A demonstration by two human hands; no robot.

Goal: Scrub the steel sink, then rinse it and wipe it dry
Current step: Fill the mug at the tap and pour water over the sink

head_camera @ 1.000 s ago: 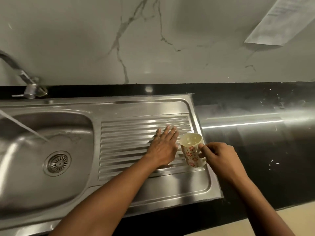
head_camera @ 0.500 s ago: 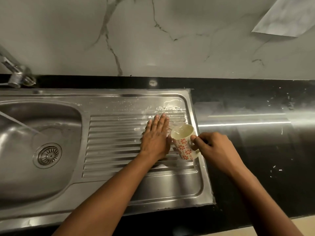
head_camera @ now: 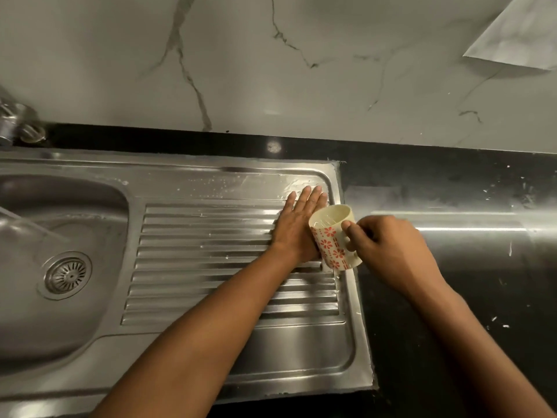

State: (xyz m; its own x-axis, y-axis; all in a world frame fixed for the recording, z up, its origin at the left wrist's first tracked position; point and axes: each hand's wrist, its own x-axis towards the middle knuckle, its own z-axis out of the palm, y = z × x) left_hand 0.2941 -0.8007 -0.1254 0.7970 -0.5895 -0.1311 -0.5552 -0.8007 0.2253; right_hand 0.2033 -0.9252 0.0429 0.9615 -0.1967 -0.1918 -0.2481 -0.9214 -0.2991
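The steel sink (head_camera: 187, 188) fills the left and middle, with a bowl and drain (head_camera: 67, 275) at left and a ribbed drainboard at right. My left hand (head_camera: 298, 227) lies flat, palm down, fingers together, on the drainboard's far right corner, where the steel is wet. My right hand (head_camera: 388, 251) grips a cream mug with red flowers (head_camera: 333, 236) by its handle, tilted toward the left hand just above the drainboard's right edge. A thin stream of water falls into the bowl at far left.
The tap base (head_camera: 18, 125) stands at the back left. A black counter (head_camera: 452, 191) with white specks runs right of the sink. A marble wall rises behind, with a sheet of paper (head_camera: 521, 34) at upper right.
My left hand has slid away from me along the ribs to the drainboard's far right corner. The mug has followed beside it, tilted, and wet streaks show near the fingertips.
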